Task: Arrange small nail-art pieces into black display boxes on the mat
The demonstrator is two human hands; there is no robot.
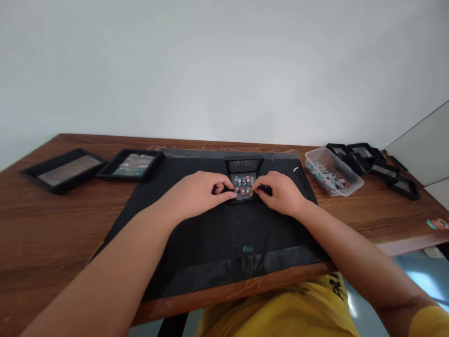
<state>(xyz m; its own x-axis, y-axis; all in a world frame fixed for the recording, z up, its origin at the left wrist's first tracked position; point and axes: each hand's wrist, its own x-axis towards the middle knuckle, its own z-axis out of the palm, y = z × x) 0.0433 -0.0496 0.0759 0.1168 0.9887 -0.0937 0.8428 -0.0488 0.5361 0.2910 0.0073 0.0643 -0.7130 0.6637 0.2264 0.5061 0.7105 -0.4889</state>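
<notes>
Left fingers (228, 194): curled, tips pressed on the left edge of the small tray (243, 186).
Right fingers (257, 186): pinched on a small piece (251, 192) at the tray's right side.
Left hand (196, 192): resting on the mat (210, 229).
Right hand (282, 192): resting on the mat, beside the tray.
Tray: mid-mat, holding small coloured pieces, its lid (244, 165) just behind.
Tub (333, 172): right of the mat, holding more pieces.
Frames (372, 161): stacked beyond the tub.
Flat trays (63, 169): two, left on the surface (42, 234).

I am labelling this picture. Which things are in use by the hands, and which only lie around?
In use: left hand, right hand, small black tray, small pieces, black mat.

Lying about: clear tub, stacked black trays, two open trays.
</notes>
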